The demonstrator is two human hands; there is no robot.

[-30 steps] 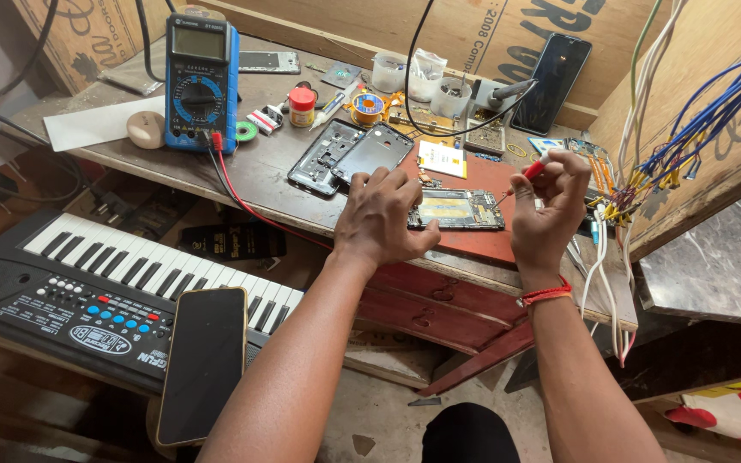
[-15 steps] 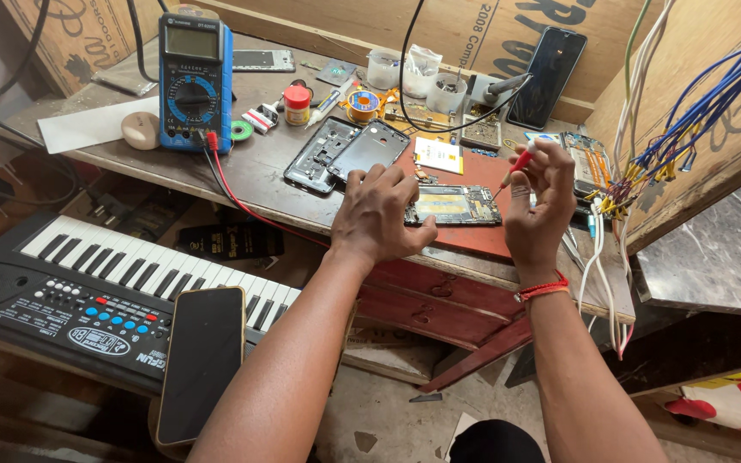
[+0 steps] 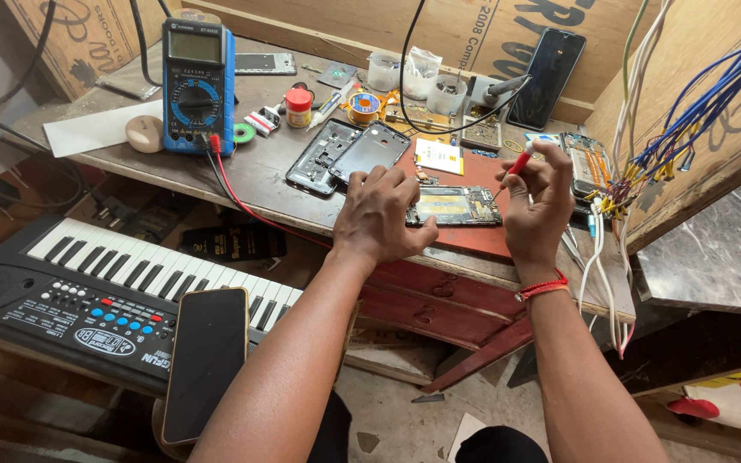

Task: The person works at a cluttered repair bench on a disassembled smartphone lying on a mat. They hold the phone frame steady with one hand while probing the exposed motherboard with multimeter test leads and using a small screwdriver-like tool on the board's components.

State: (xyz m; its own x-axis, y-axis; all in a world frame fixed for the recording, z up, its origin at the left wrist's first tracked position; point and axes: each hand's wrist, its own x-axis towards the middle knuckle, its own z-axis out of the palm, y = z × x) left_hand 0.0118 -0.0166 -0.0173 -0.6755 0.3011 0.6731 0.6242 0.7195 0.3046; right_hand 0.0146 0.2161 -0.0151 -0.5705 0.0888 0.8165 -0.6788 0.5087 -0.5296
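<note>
Phone [image 3: 454,206] lies opened, board bare; left hand [image 3: 379,214] fingers spread steadying it, right hand [image 3: 538,210] pinching screwdriver [image 3: 518,163].

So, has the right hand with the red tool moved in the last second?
Barely: the right hand stays beside the opened phone, holding the red tool.

The bench [image 3: 285,184] is worn, scuffed matt wood. On it, beside the opened phone [image 3: 454,206] with its bare metal and circuit board, lie dull plastic phone frames [image 3: 349,154]. Left of these stands a blue plastic multimeter [image 3: 197,86]. A glossy black glass phone [image 3: 206,360] rests on the keyboard [image 3: 87,291] below.
</note>
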